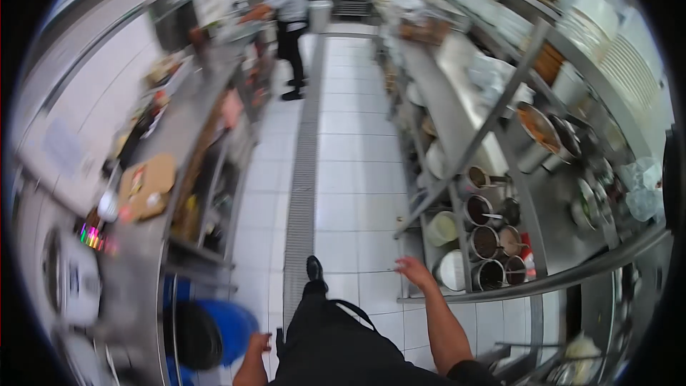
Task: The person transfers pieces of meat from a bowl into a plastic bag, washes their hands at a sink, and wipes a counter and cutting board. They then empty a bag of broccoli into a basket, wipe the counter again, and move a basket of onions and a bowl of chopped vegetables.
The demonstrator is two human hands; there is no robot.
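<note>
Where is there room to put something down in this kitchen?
The steel counter has a bare strip just past the wooden board. The tiled floor beside the drain grate is open. The shelf by the right hand is crowded with round containers.

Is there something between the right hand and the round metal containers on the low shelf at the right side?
Nothing visible blocks it. The right hand is open at the shelf edge, and the nearest metal containers sit just beyond it, with only the slanted shelf post beside them.
</note>
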